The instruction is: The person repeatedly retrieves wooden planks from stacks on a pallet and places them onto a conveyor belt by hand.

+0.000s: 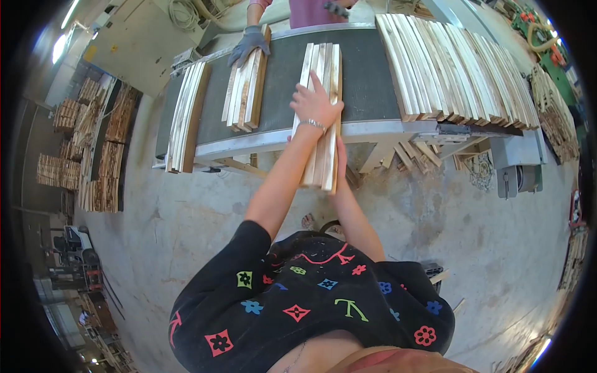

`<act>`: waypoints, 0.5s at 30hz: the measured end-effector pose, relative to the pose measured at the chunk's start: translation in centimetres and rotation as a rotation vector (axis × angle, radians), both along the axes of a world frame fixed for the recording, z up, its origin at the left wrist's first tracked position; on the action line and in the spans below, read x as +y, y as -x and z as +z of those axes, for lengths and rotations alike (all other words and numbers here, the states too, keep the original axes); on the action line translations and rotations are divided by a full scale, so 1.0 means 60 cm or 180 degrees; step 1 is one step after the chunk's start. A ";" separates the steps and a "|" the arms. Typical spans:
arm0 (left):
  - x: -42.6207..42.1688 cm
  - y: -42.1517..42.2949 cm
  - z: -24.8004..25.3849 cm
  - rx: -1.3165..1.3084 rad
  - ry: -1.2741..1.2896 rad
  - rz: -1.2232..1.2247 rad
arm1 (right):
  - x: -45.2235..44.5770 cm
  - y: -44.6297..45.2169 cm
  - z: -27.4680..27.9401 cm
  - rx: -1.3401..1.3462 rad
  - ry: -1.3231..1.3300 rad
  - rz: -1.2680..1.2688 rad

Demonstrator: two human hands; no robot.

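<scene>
Several long, pale wooden strips, bundled side by side, lay partly on the dark flat belt, near ends overhanging its frame. L hand lay open atop them; R hand supported their side, finger closure unclear. Level support w/ even pressure btwn hands suited keeping strips flush.

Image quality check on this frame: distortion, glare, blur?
Head view: heavy fisheye, black corners, the metal table edge bowed; glare from the light at upper left; held slats slightly soft at their near ends, motion or focus unclear; left hand readable, right hand partly hidden.
</scene>
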State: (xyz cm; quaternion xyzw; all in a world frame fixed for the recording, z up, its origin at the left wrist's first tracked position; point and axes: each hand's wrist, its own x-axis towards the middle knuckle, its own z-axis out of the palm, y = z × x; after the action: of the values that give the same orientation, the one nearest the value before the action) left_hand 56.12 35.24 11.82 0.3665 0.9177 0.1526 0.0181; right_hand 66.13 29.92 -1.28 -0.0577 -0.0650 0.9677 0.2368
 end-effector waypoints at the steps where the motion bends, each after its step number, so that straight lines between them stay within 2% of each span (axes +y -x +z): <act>1: 0.028 0.006 0.003 0.0042 0.0021 0.0020 | 0.025 -0.003 0.007 -0.0030 -0.0059 0.0130; 3: 0.081 0.008 0.001 0.0111 0.0061 0.0057 | 0.066 -0.046 0.062 -0.0596 -0.0245 0.0321; 4: 0.103 0.013 -0.011 0.0139 0.0096 0.0079 | 0.069 -0.079 0.060 -0.0606 -0.0594 0.0840; 5: 0.128 0.020 -0.029 0.0171 0.0116 0.0087 | 0.062 -0.123 0.052 -0.0619 -0.0958 0.1343; 7: 0.167 0.016 -0.040 0.0229 0.0126 0.0183 | 0.021 -0.228 -0.021 -0.0994 -0.1157 0.1617; 9: 0.184 0.026 -0.040 0.0132 0.0057 0.0154 | -0.045 -0.337 -0.095 -0.1024 -0.0653 0.1282; 11: 0.180 0.022 -0.061 0.0098 0.0029 0.0103 | -0.120 -0.427 -0.150 -0.1892 -0.0366 0.0646; 13: 0.180 0.024 -0.057 0.0133 -0.0093 0.0068 | -0.183 -0.499 -0.221 -0.3207 -0.0116 0.0287; 15: 0.173 0.024 -0.048 0.0113 -0.0065 0.0022 | -0.227 -0.557 -0.264 -0.3580 -0.0015 -0.0103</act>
State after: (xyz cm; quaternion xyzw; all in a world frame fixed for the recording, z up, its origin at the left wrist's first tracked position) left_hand 54.69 45.64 8.95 0.3661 0.9175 0.1555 -0.0024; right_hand 99.57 16.33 -17.15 -0.5652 -0.1825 0.7840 0.1806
